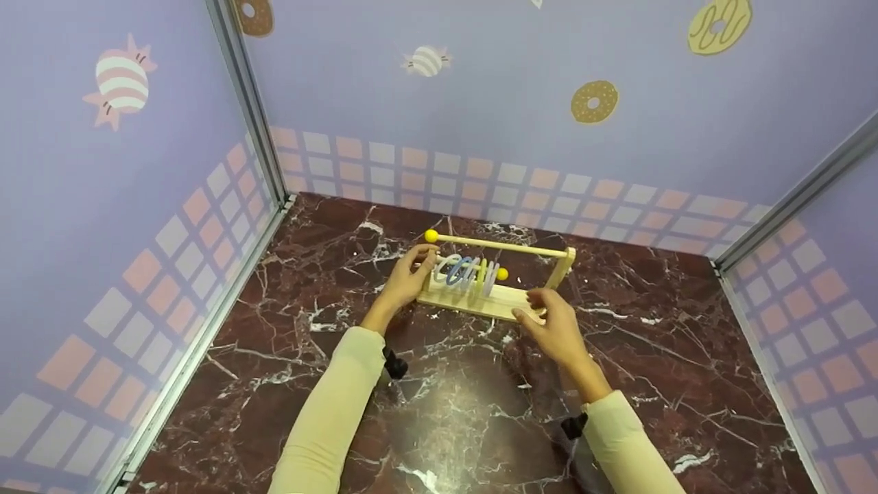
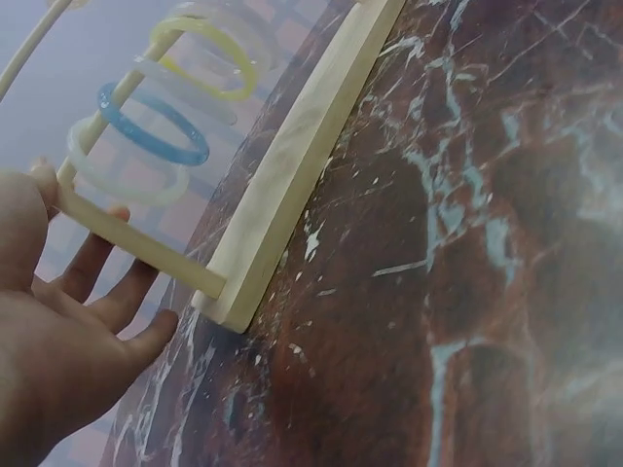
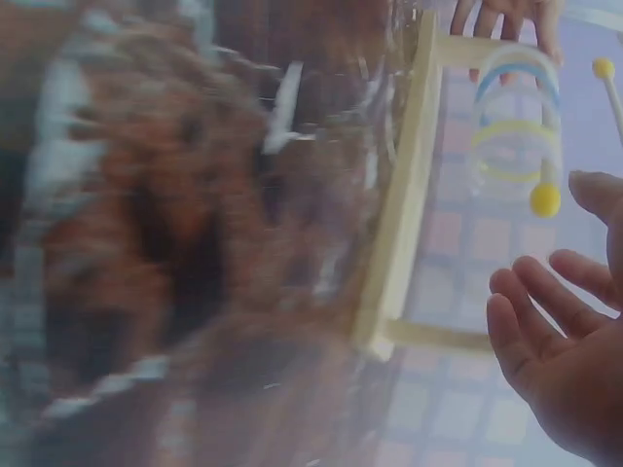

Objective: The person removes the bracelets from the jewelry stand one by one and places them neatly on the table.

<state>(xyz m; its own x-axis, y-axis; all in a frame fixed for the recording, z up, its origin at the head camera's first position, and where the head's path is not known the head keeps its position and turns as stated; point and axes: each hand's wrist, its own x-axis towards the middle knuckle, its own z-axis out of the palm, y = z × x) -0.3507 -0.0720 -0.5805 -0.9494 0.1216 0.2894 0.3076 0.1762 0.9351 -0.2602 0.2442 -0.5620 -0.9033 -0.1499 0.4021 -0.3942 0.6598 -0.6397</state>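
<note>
A wooden ring stand [image 1: 509, 299] has a flat base, a post at each end and two horizontal rods tipped with yellow balls. Several rings, including a blue ring [image 2: 154, 125], a yellow ring [image 2: 234, 60] and whitish translucent ones, hang on the lower rod. My left hand [image 1: 409, 276] holds the left post near its top, thumb on the near side and fingers behind it. By the stand's right end is my right hand [image 3: 565, 341], its fingers relaxed and spread from the thumb with nothing between them. The right post [image 3: 443, 338] passes partly behind those fingers.
The stand rests on a dark red marbled tabletop [image 1: 439, 405] with white veins. Lilac panels [image 1: 507, 89] printed with sweets and checks rise behind and on both sides, joined by metal corner strips [image 1: 250, 96]. A dark wrist mount [image 1: 394, 363] shows at the left cuff.
</note>
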